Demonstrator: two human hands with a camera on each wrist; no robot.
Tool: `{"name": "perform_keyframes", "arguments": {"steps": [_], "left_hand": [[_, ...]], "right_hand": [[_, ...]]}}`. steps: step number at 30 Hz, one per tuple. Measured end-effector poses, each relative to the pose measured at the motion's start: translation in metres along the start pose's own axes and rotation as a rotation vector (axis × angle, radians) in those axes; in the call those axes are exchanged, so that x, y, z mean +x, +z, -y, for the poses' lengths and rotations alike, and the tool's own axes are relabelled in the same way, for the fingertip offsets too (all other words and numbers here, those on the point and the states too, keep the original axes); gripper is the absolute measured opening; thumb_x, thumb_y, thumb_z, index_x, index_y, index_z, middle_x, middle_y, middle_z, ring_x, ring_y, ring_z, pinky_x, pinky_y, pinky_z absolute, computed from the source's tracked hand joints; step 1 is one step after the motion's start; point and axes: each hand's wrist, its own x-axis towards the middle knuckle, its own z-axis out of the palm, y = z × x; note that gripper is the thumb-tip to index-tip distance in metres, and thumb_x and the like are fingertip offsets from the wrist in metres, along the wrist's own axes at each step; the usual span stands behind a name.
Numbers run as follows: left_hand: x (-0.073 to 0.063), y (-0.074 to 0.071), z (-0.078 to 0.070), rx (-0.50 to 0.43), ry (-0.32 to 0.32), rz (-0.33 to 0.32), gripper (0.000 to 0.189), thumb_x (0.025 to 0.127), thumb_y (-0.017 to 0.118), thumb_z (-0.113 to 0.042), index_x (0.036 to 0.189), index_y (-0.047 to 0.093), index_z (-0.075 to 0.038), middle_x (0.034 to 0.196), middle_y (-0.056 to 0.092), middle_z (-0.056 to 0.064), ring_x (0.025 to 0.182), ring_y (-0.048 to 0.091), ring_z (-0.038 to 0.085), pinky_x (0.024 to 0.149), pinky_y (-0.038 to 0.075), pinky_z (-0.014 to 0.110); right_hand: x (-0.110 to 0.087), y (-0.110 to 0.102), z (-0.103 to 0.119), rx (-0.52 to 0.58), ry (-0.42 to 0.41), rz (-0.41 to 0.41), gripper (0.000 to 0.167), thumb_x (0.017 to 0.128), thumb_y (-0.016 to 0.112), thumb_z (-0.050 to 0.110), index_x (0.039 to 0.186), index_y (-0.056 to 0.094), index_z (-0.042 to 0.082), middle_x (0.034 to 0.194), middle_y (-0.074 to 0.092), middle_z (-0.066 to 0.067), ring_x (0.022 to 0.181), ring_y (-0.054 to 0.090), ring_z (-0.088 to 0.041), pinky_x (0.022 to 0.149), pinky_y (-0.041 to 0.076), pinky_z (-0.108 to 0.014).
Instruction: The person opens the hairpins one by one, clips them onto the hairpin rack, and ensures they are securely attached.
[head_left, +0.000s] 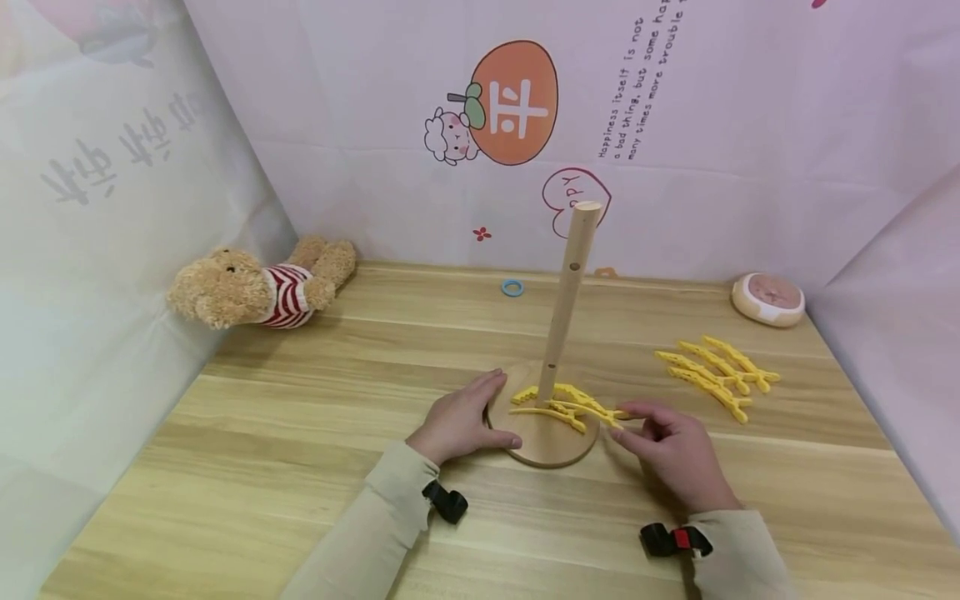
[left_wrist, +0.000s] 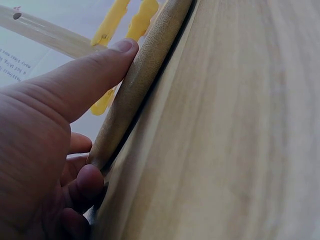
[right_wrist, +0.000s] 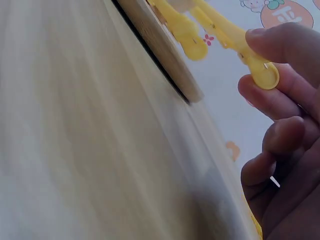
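A wooden stand has a round base (head_left: 542, 450) and an upright post (head_left: 567, 300). My left hand (head_left: 459, 421) holds the base's left edge, thumb on the rim (left_wrist: 137, 90) and fingers curled at its side. Between thumb and fingertips, my right hand (head_left: 675, 457) pinches the handle end of a yellow alligator hair clip (right_wrist: 227, 37); its far end reaches close to the post's foot. Other yellow clips (head_left: 576, 423) lie on the base around the post. Where the clips overlap, I cannot tell whether they touch.
Several more yellow clips (head_left: 705, 367) lie on the table (head_left: 420, 333) to the right. A teddy bear (head_left: 285, 292) in a striped shirt lies at the back left. A blue ring (head_left: 512, 287) and a small round device (head_left: 768, 298) sit near the back wall.
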Motion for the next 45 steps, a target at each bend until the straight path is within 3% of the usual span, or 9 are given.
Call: {"name": "perform_keyframes", "arguments": {"steps": [7, 18, 45], "left_hand": [[0.001, -0.003, 0.0, 0.002, 0.005, 0.006, 0.106, 0.077, 0.076, -0.065, 0.159, 0.032, -0.015, 0.165, 0.026, 0.001, 0.147, 0.033, 0.027, 0.114, 0.034, 0.052], [0.017, -0.025, 0.001, 0.032, 0.02, -0.046, 0.105, 0.078, 0.076, -0.065, 0.159, 0.031, -0.014, 0.165, 0.027, 0.002, 0.147, 0.032, 0.026, 0.113, 0.035, 0.052], [0.005, -0.004, -0.003, 0.007, -0.003, 0.017, 0.105, 0.077, 0.077, -0.063, 0.159, 0.032, -0.014, 0.165, 0.027, 0.002, 0.147, 0.032, 0.027, 0.114, 0.034, 0.052]], "right_hand": [[0.004, 0.011, 0.004, 0.045, 0.026, 0.055, 0.032, 0.083, 0.085, 0.025, 0.111, 0.075, 0.014, 0.065, 0.057, -0.003, 0.055, 0.049, -0.012, 0.046, 0.044, -0.027], [0.031, 0.008, 0.01, 0.032, 0.008, 0.063, 0.039, 0.086, 0.081, 0.036, 0.119, 0.073, 0.018, 0.07, 0.062, -0.005, 0.059, 0.052, -0.015, 0.048, 0.046, -0.028], [0.007, 0.015, 0.002, 0.134, 0.077, 0.039, 0.041, 0.087, 0.08, 0.031, 0.124, 0.072, 0.015, 0.073, 0.059, -0.008, 0.057, 0.049, -0.014, 0.044, 0.044, -0.027]]}}
